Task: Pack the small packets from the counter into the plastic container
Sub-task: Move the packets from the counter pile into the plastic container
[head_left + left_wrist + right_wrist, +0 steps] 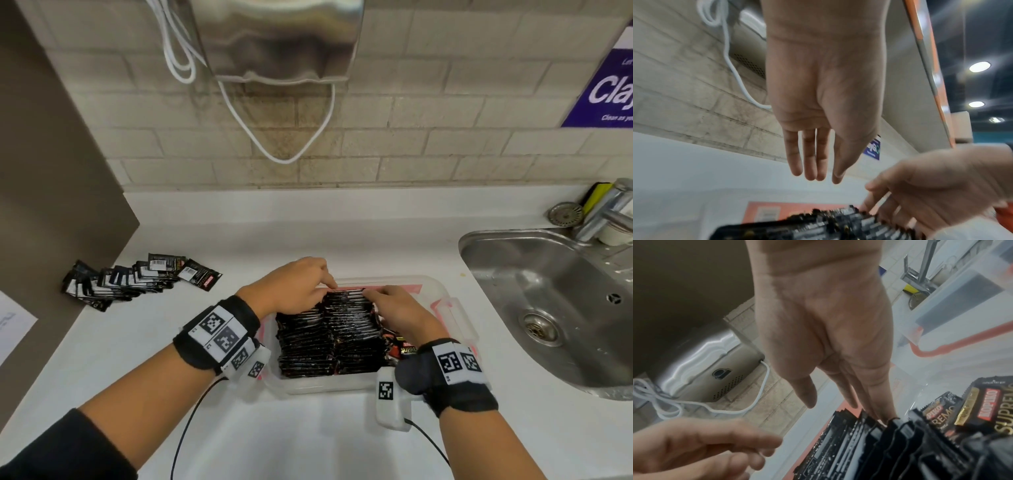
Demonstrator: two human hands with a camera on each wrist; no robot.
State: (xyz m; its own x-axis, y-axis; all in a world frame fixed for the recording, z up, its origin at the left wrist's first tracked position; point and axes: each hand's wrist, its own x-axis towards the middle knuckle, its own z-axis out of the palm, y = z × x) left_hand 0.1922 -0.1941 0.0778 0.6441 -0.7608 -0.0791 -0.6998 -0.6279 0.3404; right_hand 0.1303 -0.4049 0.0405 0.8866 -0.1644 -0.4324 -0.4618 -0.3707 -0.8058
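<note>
A clear plastic container [442,294] with a red seal stands on the white counter [239,240], filled with rows of black packets [329,339] standing on edge. My left hand [308,284] hovers over the far end of the rows; in the left wrist view its fingers [809,162] are straight and hold nothing. My right hand [387,305] lies on the right row, and its straight fingertips [885,417] touch the packet tops. A few packets [986,407] lie flat at the container's right side. A loose pile of packets [137,277] sits on the counter to the left.
A steel sink [548,308] with a tap [603,212] lies to the right. A metal wall unit [281,41] with a hanging white cable [284,157] is above the counter. A brown panel [51,171] bounds the left side, and a paper sheet [10,325] lies there.
</note>
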